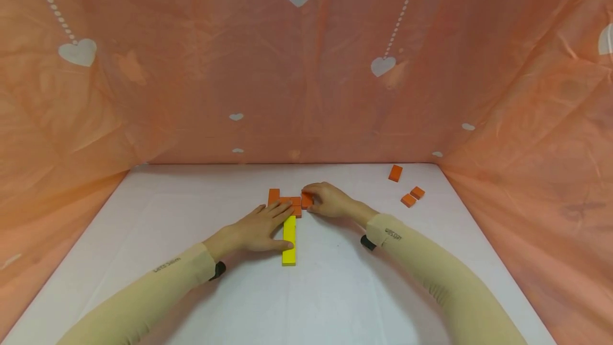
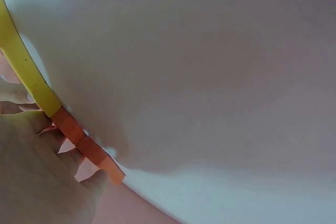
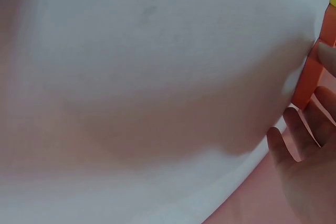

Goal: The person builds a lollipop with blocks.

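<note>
Orange blocks [image 1: 297,210] lie close together on the white table, with one upright-running orange block [image 1: 273,196] at their left end. A long yellow bar [image 1: 289,257] runs from them toward the person. My left hand [image 1: 256,229] lies over both, its fingers extended across the orange blocks and its thumb across the yellow bar. To the right of the group, my right hand [image 1: 330,201] pinches an orange block [image 1: 307,200] between thumb and fingers. In the right wrist view that orange block [image 3: 308,80] stands beside the thumb. The left hand covers part of the group.
A single orange block [image 1: 395,173] lies at the back right of the table [image 1: 354,292]. Nearer are two smaller orange blocks [image 1: 408,200], almost touching. A pink curtain [image 1: 230,68] with white hearts hangs behind the table and on both sides.
</note>
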`<state>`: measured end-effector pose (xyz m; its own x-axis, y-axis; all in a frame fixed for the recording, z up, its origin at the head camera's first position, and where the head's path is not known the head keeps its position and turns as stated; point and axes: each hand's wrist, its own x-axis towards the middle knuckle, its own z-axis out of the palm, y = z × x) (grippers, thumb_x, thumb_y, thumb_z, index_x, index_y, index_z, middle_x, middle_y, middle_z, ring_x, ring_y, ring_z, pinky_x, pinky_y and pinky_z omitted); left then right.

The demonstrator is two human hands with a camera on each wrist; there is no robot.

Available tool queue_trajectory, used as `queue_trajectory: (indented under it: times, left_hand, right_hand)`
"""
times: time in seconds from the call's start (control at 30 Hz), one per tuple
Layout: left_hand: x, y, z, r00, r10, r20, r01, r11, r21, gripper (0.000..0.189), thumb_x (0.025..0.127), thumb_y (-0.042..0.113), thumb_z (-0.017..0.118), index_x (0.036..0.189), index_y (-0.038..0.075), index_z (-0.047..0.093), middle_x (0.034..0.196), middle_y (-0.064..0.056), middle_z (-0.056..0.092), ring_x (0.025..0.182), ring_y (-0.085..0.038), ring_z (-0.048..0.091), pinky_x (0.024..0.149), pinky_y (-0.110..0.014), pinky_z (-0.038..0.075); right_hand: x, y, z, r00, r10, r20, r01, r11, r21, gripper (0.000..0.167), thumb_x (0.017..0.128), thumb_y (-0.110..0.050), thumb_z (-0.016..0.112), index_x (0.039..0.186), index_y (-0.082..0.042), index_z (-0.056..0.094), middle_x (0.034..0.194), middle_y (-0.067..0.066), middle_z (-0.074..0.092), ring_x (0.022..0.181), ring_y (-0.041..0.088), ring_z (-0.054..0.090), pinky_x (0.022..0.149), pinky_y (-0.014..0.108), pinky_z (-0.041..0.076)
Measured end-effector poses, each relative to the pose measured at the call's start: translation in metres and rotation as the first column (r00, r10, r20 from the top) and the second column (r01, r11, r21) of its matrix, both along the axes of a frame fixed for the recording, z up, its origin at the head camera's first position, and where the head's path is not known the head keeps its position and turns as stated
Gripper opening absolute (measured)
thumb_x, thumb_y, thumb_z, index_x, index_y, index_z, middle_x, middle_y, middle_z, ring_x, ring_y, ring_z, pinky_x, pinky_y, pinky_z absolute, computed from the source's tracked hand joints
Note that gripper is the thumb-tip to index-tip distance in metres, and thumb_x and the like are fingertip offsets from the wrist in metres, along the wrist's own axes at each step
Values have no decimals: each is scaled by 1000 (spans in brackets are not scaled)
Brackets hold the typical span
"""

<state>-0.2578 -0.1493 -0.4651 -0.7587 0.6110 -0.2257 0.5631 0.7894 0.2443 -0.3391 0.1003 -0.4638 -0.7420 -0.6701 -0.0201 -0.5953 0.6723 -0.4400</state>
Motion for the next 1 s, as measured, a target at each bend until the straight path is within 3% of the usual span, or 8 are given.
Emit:
queue_trajectory:
  times: [1.0]
  left_hand:
    - [3, 2, 0, 1000, 14, -2, -14, 1000, 10, 96, 96, 71, 54, 167, 13, 24, 174, -6, 18, 160, -32, 13, 125, -62, 17]
  right_hand:
    - [-1, -3, -1, 1000, -15, -13, 16, 998, 54, 56, 99, -21, 72, 150, -4, 55, 155, 14, 53, 143, 33, 48, 121, 48, 36]
